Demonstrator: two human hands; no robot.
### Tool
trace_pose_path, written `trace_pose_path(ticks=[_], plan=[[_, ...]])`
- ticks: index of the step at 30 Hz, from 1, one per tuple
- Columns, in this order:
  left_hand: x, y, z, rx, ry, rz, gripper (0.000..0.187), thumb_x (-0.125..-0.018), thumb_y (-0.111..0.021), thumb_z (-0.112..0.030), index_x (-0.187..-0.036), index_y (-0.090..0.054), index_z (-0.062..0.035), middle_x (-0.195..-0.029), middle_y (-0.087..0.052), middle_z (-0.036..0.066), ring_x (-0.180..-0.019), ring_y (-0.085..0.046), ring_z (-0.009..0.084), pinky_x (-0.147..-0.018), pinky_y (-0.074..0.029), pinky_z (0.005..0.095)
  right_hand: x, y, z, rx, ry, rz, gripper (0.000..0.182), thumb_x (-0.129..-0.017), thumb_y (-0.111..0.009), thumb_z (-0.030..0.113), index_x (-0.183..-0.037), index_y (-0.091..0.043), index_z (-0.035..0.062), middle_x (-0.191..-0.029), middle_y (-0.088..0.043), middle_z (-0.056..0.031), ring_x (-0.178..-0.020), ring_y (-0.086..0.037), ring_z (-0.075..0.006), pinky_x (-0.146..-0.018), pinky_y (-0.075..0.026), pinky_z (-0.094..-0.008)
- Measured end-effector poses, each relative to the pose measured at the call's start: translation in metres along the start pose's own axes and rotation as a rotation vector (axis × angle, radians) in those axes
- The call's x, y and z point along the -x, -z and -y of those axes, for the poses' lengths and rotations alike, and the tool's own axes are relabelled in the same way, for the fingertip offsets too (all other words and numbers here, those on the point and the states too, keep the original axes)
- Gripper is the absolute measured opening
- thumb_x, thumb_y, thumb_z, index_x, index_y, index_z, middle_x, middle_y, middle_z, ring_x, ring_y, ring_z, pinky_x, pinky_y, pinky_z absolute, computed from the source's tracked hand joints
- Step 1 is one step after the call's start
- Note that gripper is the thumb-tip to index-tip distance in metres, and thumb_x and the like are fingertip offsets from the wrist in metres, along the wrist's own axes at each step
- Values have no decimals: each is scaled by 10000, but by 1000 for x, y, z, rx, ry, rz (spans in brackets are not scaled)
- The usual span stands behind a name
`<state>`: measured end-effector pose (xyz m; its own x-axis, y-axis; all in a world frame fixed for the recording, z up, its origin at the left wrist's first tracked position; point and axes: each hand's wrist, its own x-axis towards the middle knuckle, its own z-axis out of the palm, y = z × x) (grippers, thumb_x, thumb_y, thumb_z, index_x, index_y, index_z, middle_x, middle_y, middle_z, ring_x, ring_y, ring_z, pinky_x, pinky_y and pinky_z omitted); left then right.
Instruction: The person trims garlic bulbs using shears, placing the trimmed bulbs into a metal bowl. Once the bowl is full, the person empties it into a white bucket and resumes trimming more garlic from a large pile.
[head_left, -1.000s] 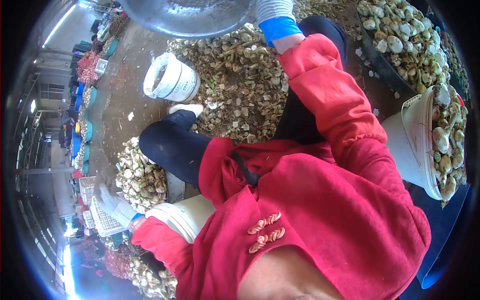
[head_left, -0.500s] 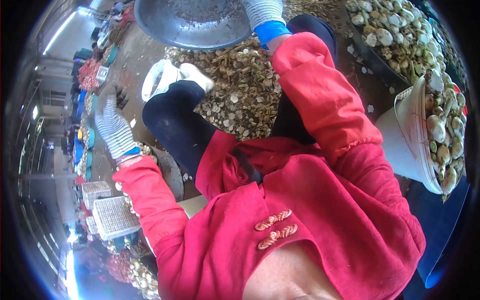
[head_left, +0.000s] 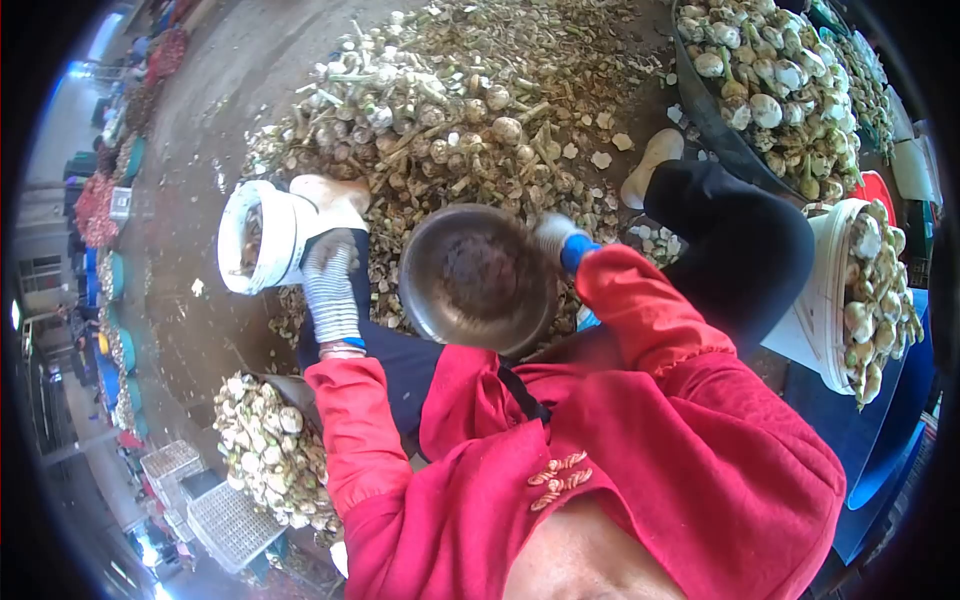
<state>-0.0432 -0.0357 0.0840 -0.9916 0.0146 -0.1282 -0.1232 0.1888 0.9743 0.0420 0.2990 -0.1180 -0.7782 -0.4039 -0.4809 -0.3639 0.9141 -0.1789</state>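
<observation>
A round metal basin [head_left: 478, 275] rests between my legs, with dark residue inside. My right hand [head_left: 556, 238], in a striped glove with a blue cuff, is closed on the basin's right rim. Over my left knee is my left hand [head_left: 332, 270], gloved too, its fingers bent downward; what they hold, if anything, is hidden. Next to it stands a white bucket [head_left: 268, 238] with some brown matter inside. Beyond the basin spreads a heap of garlic bulbs and stalks [head_left: 440, 130] on the floor.
A large dark tub [head_left: 700, 95] of garlic stands at the upper right. Below it is a white bucket [head_left: 815, 300] topped with garlic. A garlic-filled container [head_left: 265, 450] sits by my left elbow, with white crates [head_left: 235, 525] behind. My feet rest beside the heap.
The basin has come down from the top of the view, between my legs, with my right hand at its rim. My left hand has moved inward to my knee. The heap and white bucket show more fully.
</observation>
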Motion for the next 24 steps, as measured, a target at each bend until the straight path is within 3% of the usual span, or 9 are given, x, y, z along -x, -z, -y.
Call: trace_pose_path(ticks=[4, 5, 7, 11, 13, 18, 22, 23, 24], plan=[[-32, -66, 32, -156, 28, 108, 235, -836, -655, -120, -1026, -637, 18, -944, -649, 62, -831, -595, 150, -775, -469, 255, -23, -89, 44, -713, -102, -17, 386, -761, -587, 387, -967, -688, 77, -1003, -655, -179, -925, -629, -327, -798, -499, -398], [-45, -86, 44, -210, -40, 143, 251, -834, -658, -133, -1030, -635, 22, -949, -651, 68, -842, -598, 160, -790, -468, 266, -8, -78, 56, -715, -61, -143, 354, -762, -603, 312, -1022, -667, 82, -984, -659, -177, -874, -634, -333, -792, -499, -386], [-81, -133, 67, -359, -196, 169, 261, -793, -681, -182, -980, -656, -2, -916, -675, 128, -866, -633, 215, -807, -474, 303, 28, -2, 62, -1242, -532, -133, 269, -744, -633, 164, -981, -636, 39, -832, -645, -105, -747, -616, -225, -684, -500, -348], [-157, -244, 50, -572, -426, 219, 259, -750, -649, -209, -976, -662, -84, -925, -652, 177, -868, -618, 349, -785, -489, 398, 76, 95, 38, -2109, -794, -403, 248, -777, -633, 116, -1017, -581, 81, -734, -568, -20, -658, -566, -131, -575, -467, -278], [-194, -298, 49, -877, -496, 189, 359, -730, -663, -272, -1048, -608, -114, -963, -640, 170, -879, -624, 351, -777, -488, 430, 96, 119, 38, -2286, -655, -695, 286, -785, -657, 120, -1049, -577, 43, -784, -585, -20, -669, -566, -148, -597, -479, -296], [-240, -373, 32, -1464, 104, 494, 542, -792, -626, -388, -1251, -525, -117, -1251, -564, 126, -1165, -537, 268, -959, -430, 385, 83, 131, 36, -2470, -709, -593, 357, -802, -672, 93, -1132, -569, 4, -895, -598, -47, -777, -577, -155, -689, -490, -310], [-213, -343, 39, -1237, -221, 398, 566, -637, -741, -332, -1155, -588, -160, -1112, -621, 124, -1020, -600, 272, -879, -470, 391, 89, 126, 29, -2350, -786, -616, 386, -805, -682, 173, -1138, -577, 7, -908, -603, -35, -722, -571, -134, -618, -479, -277], [-196, -323, 41, -1110, -439, 341, 513, -649, -751, -290, -1115, -590, -152, -1024, -632, 122, -973, -591, 302, -856, -467, 406, 89, 117, 26, -2257, -805, -684, 420, -816, -677, 223, -1160, -566, 10, -927, -609, -42, -726, -583, -141, -596, -483, -273], [-169, -304, 24, -1058, -439, 379, 477, -663, -748, -244, -1092, -574, -128, -996, -617, 124, -956, -576, 320, -844, -464, 414, 93, 124, 20, -2270, -816, -726, 417, -812, -678, 210, -1161, -565, 11, -923, -603, -47, -717, -585, -140, -595, -483, -270]])
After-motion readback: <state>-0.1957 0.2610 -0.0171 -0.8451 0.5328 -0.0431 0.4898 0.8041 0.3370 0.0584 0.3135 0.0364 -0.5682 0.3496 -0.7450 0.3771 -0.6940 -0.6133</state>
